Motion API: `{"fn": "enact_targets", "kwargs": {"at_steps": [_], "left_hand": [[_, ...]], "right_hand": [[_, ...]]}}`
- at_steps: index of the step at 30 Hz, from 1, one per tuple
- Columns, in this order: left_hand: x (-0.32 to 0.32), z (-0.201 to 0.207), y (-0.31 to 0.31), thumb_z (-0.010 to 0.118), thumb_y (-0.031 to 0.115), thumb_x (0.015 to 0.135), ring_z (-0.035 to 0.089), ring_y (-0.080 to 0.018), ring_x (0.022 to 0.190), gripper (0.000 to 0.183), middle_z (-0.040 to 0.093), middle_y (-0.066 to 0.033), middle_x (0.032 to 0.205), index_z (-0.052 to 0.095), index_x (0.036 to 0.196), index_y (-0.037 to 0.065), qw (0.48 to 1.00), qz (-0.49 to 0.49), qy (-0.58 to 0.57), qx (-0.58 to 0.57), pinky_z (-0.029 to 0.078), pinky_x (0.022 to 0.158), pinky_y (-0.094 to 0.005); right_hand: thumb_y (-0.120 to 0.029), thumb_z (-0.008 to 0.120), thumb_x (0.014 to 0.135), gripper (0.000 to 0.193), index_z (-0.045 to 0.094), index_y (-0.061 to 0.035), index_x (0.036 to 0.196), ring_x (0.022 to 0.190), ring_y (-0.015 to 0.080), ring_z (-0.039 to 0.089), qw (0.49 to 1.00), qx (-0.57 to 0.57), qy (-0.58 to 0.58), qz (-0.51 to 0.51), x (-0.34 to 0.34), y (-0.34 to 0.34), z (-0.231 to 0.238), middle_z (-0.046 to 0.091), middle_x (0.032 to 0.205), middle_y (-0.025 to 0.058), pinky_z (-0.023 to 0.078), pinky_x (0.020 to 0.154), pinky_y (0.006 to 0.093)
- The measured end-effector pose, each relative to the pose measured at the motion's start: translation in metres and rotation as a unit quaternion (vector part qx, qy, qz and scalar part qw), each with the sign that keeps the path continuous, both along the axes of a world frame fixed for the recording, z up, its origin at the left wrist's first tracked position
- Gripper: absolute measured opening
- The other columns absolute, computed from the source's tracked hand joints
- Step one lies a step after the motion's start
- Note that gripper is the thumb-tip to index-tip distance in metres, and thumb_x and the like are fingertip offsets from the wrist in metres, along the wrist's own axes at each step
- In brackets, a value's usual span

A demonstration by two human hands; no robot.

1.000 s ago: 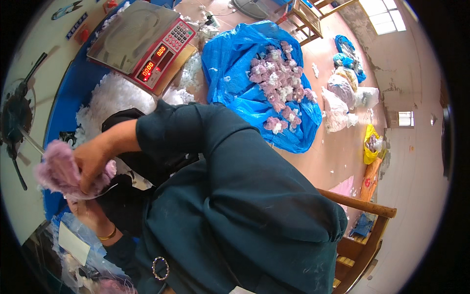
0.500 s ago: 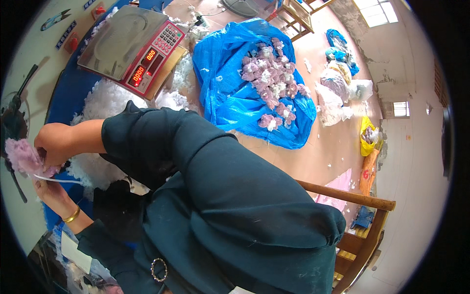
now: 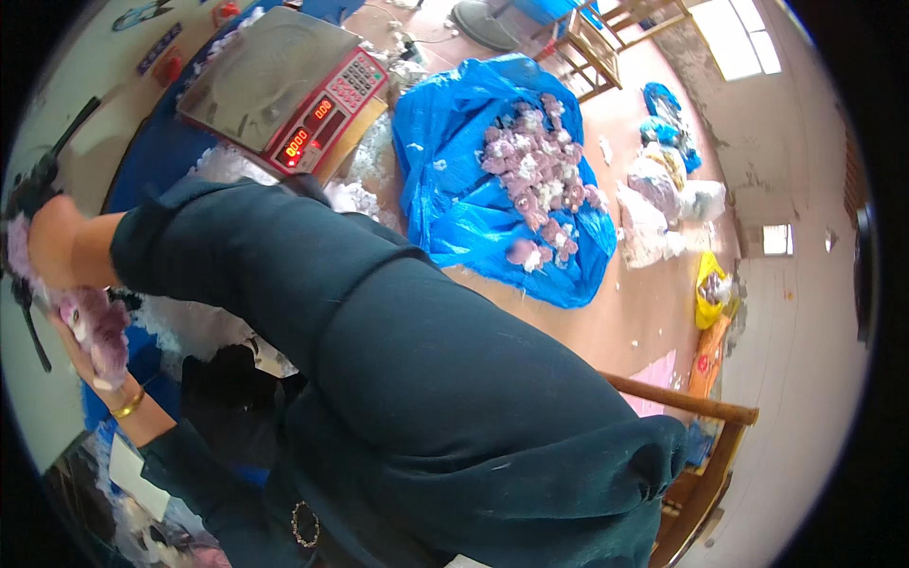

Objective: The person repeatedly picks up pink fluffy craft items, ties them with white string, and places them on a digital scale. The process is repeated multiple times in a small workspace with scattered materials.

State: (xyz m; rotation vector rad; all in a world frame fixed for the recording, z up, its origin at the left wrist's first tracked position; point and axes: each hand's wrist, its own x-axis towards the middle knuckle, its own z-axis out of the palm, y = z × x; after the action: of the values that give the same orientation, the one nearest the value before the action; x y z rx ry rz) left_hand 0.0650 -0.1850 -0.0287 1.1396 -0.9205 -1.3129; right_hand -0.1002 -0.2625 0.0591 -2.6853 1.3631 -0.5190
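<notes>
Both of my hands are at the far left edge, working over a fluffy lilac plush piece [image 3: 99, 331]. My left hand [image 3: 80, 363], with a gold bangle at its wrist, is closed around the plush from below. Above it, my right hand [image 3: 59, 248] is bent down over the plush, which also shows past its far side. Its fingertips are hidden, though the hand looks closed on the plush. A small white spot shows on the plush. Close by the right hand stands a black tool with a long lever [image 3: 43, 180], partly covered by that hand.
A red-framed digital scale [image 3: 254, 80] stands beyond my right arm, with white stuffing [image 3: 232, 163] around it. On the floor lies a spread blue bag [image 3: 426, 189] holding several lilac plush pieces [image 3: 535, 170]. A wooden chair [image 3: 724, 409] is beneath me; filled bags [image 3: 653, 180] lie farther off.
My right hand has moved left, toward the black tool. The plush now lies over my left palm, and the white strip beside it no longer shows. The whole view has shifted slightly.
</notes>
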Motion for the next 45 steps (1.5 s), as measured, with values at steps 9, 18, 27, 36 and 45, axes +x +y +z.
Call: {"fn": "enact_targets", "kwargs": {"at_steps": [9, 18, 27, 36, 45], "left_hand": [[-0.010, -0.006, 0.050, 0.050, 0.041, 0.096, 0.050, -0.0249, 0.118, 0.058, 0.050, -0.0128, 0.132, 0.039, 0.137, 0.003, 0.999, -0.037, 0.007, -0.002, 0.038, 0.102, -0.0376], [-0.100, 0.047, 0.067, 0.050, 0.019, 0.096, 0.064, -0.0355, 0.091, 0.029, 0.064, -0.0246, 0.103, 0.052, 0.114, -0.004, 0.674, 0.092, -0.702, -0.211, 0.051, 0.077, -0.0377], [-0.095, 0.056, 0.057, 0.062, 0.048, 0.085, 0.064, -0.0289, 0.080, 0.056, 0.064, -0.0178, 0.097, 0.055, 0.109, -0.002, 0.763, 0.179, -0.605, -0.141, 0.049, 0.072, -0.0347], [-0.085, 0.027, 0.092, 0.058, 0.030, 0.093, 0.058, -0.0251, 0.106, 0.045, 0.057, -0.0176, 0.120, 0.051, 0.122, -0.003, 0.907, 0.141, -0.370, -0.146, 0.047, 0.090, -0.0332], [-0.079, 0.018, 0.112, 0.046, 0.040, 0.094, 0.054, -0.0267, 0.111, 0.055, 0.053, -0.0158, 0.123, 0.041, 0.133, 0.002, 0.975, 0.028, -0.185, -0.120, 0.046, 0.092, -0.0396]], "right_hand": [[-0.041, 0.061, 0.081, 0.029, 0.069, -0.0127, 0.077, 0.068, 0.0287, 0.064, 0.954, -0.100, -0.281, -0.010, -0.019, 0.041, -0.047, 0.066, 0.076, 0.0094, 0.051, 0.060, 0.0355], [-0.032, 0.071, 0.068, 0.030, 0.065, -0.0030, 0.071, 0.081, 0.0340, 0.064, 0.891, 0.046, -0.427, -0.148, -0.007, 0.053, -0.039, 0.065, 0.080, 0.0172, 0.052, 0.072, 0.0389], [-0.022, 0.065, 0.070, 0.019, 0.066, -0.0031, 0.072, 0.076, 0.0340, 0.065, 0.874, 0.175, -0.395, -0.221, 0.036, -0.024, -0.020, 0.066, 0.074, 0.0182, 0.051, 0.069, 0.0402], [-0.042, 0.069, 0.069, 0.044, 0.069, 0.0012, 0.077, 0.075, 0.0285, 0.065, 0.938, 0.158, -0.288, -0.115, -0.037, 0.076, -0.001, 0.066, 0.073, 0.0174, 0.051, 0.064, 0.0348], [-0.036, 0.073, 0.081, 0.042, 0.061, 0.0000, 0.100, 0.068, 0.0108, 0.059, 0.507, 0.684, -0.476, 0.220, -0.095, 0.120, -0.047, 0.062, 0.080, 0.0019, 0.048, 0.058, 0.0229]]}}
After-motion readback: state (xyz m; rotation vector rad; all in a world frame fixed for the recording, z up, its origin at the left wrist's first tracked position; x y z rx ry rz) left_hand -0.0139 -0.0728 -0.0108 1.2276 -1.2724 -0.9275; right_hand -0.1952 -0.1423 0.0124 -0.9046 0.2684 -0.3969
